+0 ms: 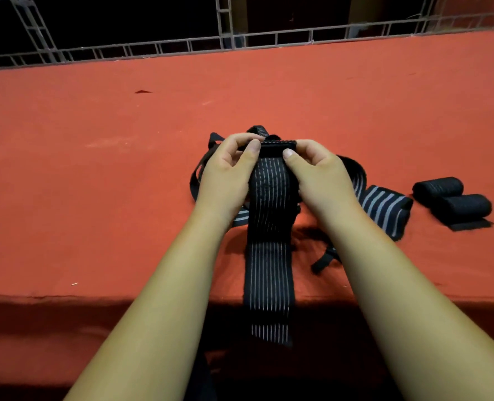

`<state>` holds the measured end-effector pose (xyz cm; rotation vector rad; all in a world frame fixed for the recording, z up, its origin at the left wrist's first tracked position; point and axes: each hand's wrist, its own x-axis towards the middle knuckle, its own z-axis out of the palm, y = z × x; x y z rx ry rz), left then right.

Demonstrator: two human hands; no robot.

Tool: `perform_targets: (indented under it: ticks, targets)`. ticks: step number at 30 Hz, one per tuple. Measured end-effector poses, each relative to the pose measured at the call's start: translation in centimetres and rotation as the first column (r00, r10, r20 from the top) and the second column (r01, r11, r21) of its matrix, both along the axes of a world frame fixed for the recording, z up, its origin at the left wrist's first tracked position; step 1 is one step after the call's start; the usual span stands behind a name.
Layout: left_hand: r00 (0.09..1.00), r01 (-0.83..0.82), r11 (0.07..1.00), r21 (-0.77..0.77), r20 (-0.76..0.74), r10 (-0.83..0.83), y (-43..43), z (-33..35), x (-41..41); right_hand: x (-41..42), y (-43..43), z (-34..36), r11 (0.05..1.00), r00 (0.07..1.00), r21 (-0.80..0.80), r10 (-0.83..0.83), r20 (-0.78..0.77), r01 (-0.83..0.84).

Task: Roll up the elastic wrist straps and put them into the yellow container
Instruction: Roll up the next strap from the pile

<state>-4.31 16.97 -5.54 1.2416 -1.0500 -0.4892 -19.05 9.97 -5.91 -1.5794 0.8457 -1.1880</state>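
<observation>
A black elastic wrist strap (269, 250) with thin white stripes hangs from both hands down over the table's front edge. My left hand (225, 175) and my right hand (318, 175) pinch its folded top end between thumbs and fingers, above the table. More black straps lie in a loose pile (205, 169) under the hands. A strap with broad grey stripes (384, 206) lies just right of my right hand. Two rolled black straps (454, 198) sit side by side at the far right. No yellow container is in view.
The table is covered with an orange-red cloth (95, 169). A metal lattice frame (222, 39) runs along its far edge, with darkness behind. The front edge falls into shadow near my body.
</observation>
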Motion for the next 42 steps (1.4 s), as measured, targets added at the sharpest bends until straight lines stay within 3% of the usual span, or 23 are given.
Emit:
perform_targets:
  ticks: [16, 21, 27, 34, 42]
  targets:
    - [1.000, -0.007, 1.000, -0.007, -0.009, 0.007, -3.6, -4.7, 2.4, 1.9, -2.5, -3.3, 0.989, 0.994, 0.147, 0.046, -0.103, -0.030]
    - [0.998, 0.058, 0.998, 0.006, -0.029, -0.058, -3.4, -4.7, 2.0, 1.8, -3.0, -3.8, 0.983, 1.000, 0.180, 0.020, -0.003, -0.019]
    - [0.996, 0.053, 0.998, 0.034, -0.074, -0.050, -3.0, -4.7, 1.7, 1.6, -2.3, -3.4, 0.984, 0.998, 0.175, 0.025, 0.056, -0.034]
    - [0.980, 0.059, 0.995, 0.081, -0.193, -0.043, -2.7, -3.7, 1.1, 1.1, -1.6, -3.2, 0.998, 0.999, 0.054, -0.010, -0.040, 0.013]
    - [0.997, 0.017, 0.999, 0.042, -0.072, -0.014, -3.3, -4.2, 1.6, 0.8, -1.9, -3.3, 0.997, 0.992, 0.065, -0.028, -0.120, 0.036]
